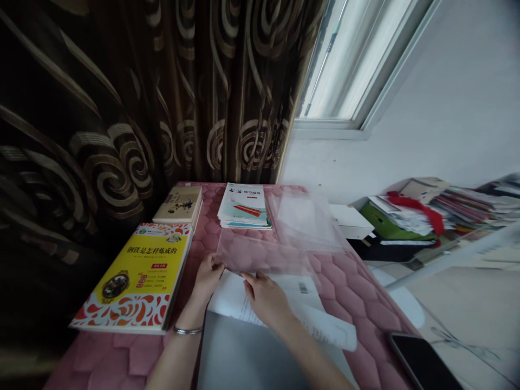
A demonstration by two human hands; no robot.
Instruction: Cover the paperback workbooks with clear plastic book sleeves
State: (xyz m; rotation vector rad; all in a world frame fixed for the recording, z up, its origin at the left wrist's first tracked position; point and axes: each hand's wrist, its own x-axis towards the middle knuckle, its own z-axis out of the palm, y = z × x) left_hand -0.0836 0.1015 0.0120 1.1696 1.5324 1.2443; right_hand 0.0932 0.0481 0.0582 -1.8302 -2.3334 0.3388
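Before me lies an open book (309, 295), its white cover with a barcode at the upper right and a printed leaf curling up on the right side. A clear plastic book cover (264, 252) sticks out beyond the book's far edge. My left hand (209, 279), a bangle on its wrist, is closed at the book's far left corner, pinching the plastic. My right hand (266, 298) lies over the book, thumb and fingers closed on its far edge where it meets the plastic. A plain grey sheet (244, 352) spreads beneath my forearms.
On the pink quilted tablecloth (349, 292), a yellow book (138, 271) and a tan book (179, 205) lie left. White booklets (244, 203) and clear plastic covers (309, 222) lie at the back. A phone (422, 360) is at the right edge; stacked papers (467, 206) stand beyond.
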